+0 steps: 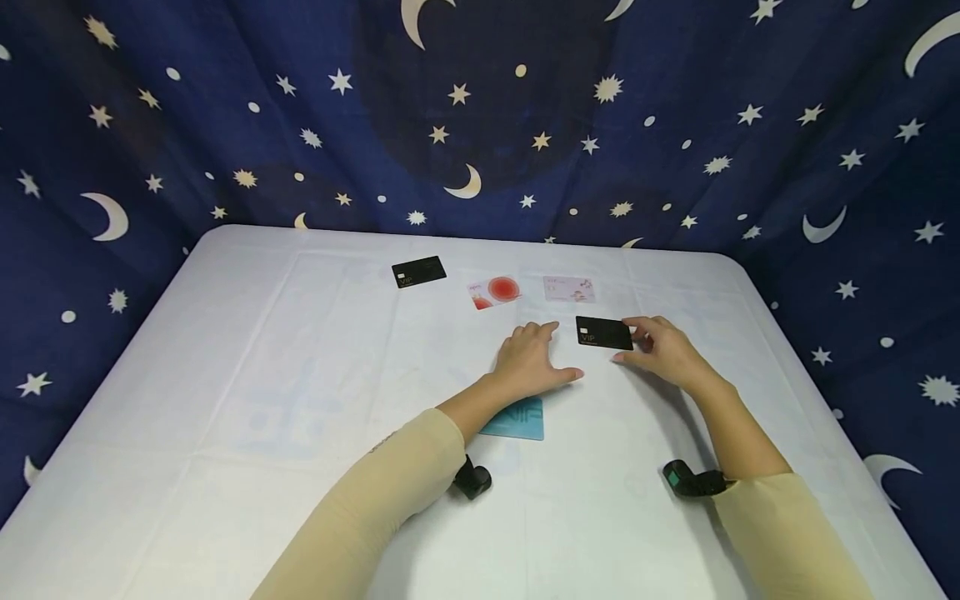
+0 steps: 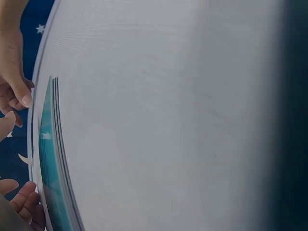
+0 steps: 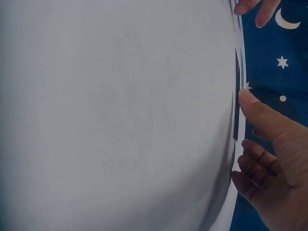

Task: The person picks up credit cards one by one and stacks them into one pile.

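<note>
A black card (image 1: 600, 333) with gold "VIP" lettering lies on the white table, right of the middle. My right hand (image 1: 667, 354) is at its right end, a fingertip at the upper corner and the thumb spread apart just below the lower edge. In the right wrist view the card (image 3: 237, 103) shows as a thin dark strip beside the thumb. My left hand (image 1: 528, 362) reaches over the table left of that card, thumb and index finger spread, holding nothing. Under its wrist lies a turquoise card (image 1: 521, 421), seen in the left wrist view as the top of a stack (image 2: 55, 159).
Toward the back of the table (image 1: 300, 375) lie another black card (image 1: 418, 272), a white card with red circles (image 1: 493, 292) and a pale pink card (image 1: 569, 289). A dark blue curtain (image 1: 480, 125) with moons and stars hangs behind the table.
</note>
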{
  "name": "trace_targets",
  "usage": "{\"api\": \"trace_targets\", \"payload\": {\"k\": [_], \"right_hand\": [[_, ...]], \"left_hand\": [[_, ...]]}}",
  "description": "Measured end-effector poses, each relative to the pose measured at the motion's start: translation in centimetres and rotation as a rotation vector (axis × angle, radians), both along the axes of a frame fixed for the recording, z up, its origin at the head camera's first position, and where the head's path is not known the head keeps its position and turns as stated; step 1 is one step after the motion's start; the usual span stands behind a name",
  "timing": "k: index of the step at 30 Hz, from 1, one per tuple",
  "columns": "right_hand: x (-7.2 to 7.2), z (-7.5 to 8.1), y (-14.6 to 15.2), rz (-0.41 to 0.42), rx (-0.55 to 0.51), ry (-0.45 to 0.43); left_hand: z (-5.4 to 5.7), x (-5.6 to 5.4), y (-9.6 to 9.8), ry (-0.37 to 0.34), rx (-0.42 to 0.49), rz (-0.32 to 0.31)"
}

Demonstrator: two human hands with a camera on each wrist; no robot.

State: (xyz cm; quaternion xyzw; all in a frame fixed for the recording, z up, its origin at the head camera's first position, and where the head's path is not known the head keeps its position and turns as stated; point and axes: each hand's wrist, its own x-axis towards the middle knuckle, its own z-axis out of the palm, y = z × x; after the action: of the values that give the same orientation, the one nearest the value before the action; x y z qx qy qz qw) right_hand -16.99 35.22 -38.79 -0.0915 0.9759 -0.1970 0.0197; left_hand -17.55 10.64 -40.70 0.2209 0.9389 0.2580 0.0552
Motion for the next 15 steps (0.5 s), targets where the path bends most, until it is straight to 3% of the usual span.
{"api": "trace_targets", "payload": {"k": [7,15], "right_hand": [[-0.9,-0.4,1.0,-0.018,0.025,-0.045],[-1.7,-1.0,1.5,-0.041,-0.057,-0.109]], "left_hand": [[-0.2,-0.6,1.7,0.004,-0.074,0.037],[0.1,-2.0,4.0,-0.045,-0.094,0.136]]}}
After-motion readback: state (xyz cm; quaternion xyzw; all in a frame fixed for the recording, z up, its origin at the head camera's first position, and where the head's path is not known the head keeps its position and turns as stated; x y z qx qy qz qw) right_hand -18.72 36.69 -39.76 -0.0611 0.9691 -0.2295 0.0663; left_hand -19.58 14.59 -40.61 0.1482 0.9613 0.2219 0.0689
